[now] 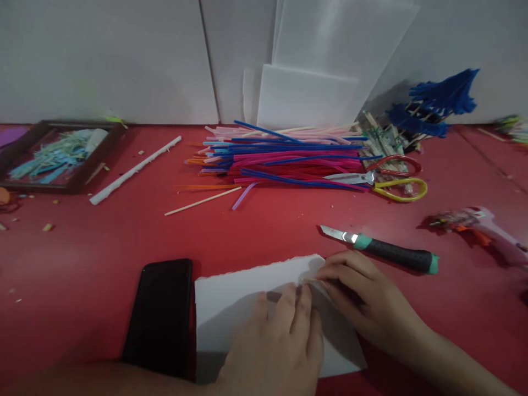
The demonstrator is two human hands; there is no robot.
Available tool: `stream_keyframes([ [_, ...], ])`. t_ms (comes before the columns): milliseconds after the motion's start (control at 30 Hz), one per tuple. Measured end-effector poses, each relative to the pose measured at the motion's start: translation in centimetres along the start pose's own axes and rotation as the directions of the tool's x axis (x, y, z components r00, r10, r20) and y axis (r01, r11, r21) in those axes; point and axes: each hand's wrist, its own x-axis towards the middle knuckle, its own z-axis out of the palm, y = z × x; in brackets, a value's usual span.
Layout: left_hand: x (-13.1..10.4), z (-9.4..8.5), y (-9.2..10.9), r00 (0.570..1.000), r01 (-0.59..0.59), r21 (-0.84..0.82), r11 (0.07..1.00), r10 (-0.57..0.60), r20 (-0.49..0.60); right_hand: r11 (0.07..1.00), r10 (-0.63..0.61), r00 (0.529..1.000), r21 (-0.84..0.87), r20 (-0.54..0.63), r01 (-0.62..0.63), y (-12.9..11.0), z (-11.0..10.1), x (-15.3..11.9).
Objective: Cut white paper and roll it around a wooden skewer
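A white sheet of paper (231, 286) with a ragged far edge lies in front of me. My left hand (276, 341) rests on it, palm down, with fingers stretched and slightly apart. Under and between those fingers is a dark patch; I cannot tell if it is shadow or an object. At the sheet's right side, my right hand (363, 297) has its fingers pinched on a thin pale stick (310, 281), mostly hidden, whose tip points toward the left fingertips. Just beyond the right hand lies a utility knife (396, 254) with its blade out.
Left of the paper lies a black phone (160, 313). Farther back are a pile of pipe cleaners (289, 159), scissors (371, 177), a rolled white paper stick (136, 170), a wooden skewer (202, 201) and a framed tray (74, 184). A glue gun (487, 225) lies at the right.
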Motion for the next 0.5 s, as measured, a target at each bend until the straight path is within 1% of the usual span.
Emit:
stream_keyframes([
  [67,-0.02,0.02,-0.02,1.000,-0.003,-0.006,1.000,0.003,0.014,1.000,-0.011,1.000,-0.006,0.002,0.011,0.11,-0.02,-0.02],
  [267,-0.35,0.27,-0.02,1.000,-0.002,-0.002,1.000,0.002,-0.017,0.993,-0.091,0.996,-0.074,0.003,0.091,0.44,0.10,-0.27],
  [367,-0.36,0.25,-0.01,1.000,-0.001,-0.004,1.000,0.000,-0.021,0.989,-0.111,0.994,-0.092,0.011,0.112,0.46,0.13,-0.38],
  [500,-0.24,0.03,-0.06,0.999,-0.015,-0.002,1.000,0.015,0.028,0.987,-0.117,0.993,-0.108,0.011,0.117,0.45,0.11,-0.45],
])
